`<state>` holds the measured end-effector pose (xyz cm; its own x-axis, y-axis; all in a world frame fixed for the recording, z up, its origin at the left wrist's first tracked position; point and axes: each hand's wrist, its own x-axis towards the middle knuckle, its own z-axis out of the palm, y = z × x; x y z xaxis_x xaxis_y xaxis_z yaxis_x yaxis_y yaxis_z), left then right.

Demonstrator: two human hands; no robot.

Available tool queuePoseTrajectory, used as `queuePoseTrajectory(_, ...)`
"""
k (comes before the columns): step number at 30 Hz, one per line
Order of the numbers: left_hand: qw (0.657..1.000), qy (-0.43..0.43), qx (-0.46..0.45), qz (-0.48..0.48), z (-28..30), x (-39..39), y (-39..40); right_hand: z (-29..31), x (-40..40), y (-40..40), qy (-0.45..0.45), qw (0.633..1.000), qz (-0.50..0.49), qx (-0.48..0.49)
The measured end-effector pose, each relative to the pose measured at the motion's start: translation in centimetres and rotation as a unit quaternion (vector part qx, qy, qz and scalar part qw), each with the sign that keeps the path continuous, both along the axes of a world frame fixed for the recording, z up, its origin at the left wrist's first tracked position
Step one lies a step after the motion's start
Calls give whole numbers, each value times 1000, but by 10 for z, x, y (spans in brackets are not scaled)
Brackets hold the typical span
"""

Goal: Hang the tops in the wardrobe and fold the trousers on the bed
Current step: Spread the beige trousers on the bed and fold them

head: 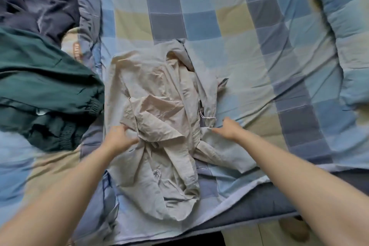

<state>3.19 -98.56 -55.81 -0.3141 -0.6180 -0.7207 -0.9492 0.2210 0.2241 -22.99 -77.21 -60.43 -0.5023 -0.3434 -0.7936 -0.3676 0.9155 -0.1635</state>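
Beige garment (159, 106) between both hands' grip.

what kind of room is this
Most likely a bedroom: a bed with a blue and yellow checked sheet, a matching pillow at its right, and clothes lying loose on it, such as green trousers.

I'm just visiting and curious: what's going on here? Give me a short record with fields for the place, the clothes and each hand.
place: bed with a checked blue and yellow cover
centre: crumpled beige garment
left side: dark green garment, with a navy garment beyond it
right side: pillow
left hand: grips a fold of the beige garment
right hand: fingers extended, touching the garment's right edge
folding: not yet done
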Motion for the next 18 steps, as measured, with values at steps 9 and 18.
queuePoseTrajectory(9, 901, 209, 187, 331, -59, -15, 80, -39, 103, 33, -183, 980, 67, -49)
queuePoseTrajectory(18, 863, 212, -36, 458, -36, -8, 20, -3, 67, 66, -2, 909, 416, -27)
